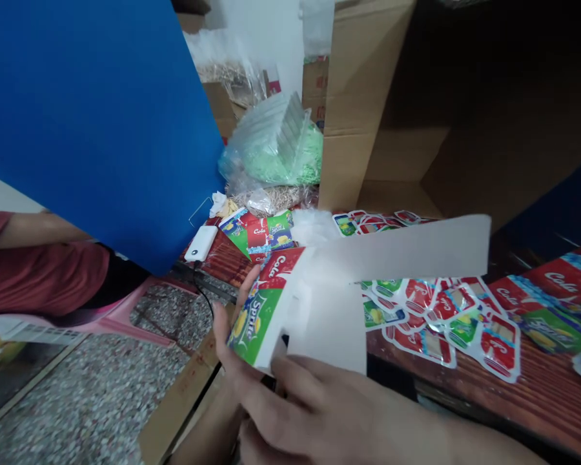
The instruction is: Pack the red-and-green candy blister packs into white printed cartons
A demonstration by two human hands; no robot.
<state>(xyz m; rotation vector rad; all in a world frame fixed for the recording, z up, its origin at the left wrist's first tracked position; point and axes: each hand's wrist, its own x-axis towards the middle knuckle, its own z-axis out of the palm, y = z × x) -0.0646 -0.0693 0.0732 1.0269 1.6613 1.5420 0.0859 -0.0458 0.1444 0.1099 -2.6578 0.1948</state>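
Note:
A printed cardboard box [266, 310] with Cola and Sprite panels is partly folded, its white inner side and long white flap [416, 252] spread out to the right. My left hand [246, 287] is behind and below the box, mostly hidden, with a fingertip showing at its far left edge. My right hand [305, 400] grips the near edge, its index finger stretched along the left side and its other fingers bent at the white edge. Several Cola and Sprite pouches [436, 310] lie on the table just right of the box.
More printed flat cartons [556, 310] lie on the reddish wooden table [527, 400]. A white power bank [202, 243] with a cable sits at the left edge. Large cardboard box [353, 116] stands behind; blue panel [91, 116] at left. Person's sleeve [43, 278] beyond it.

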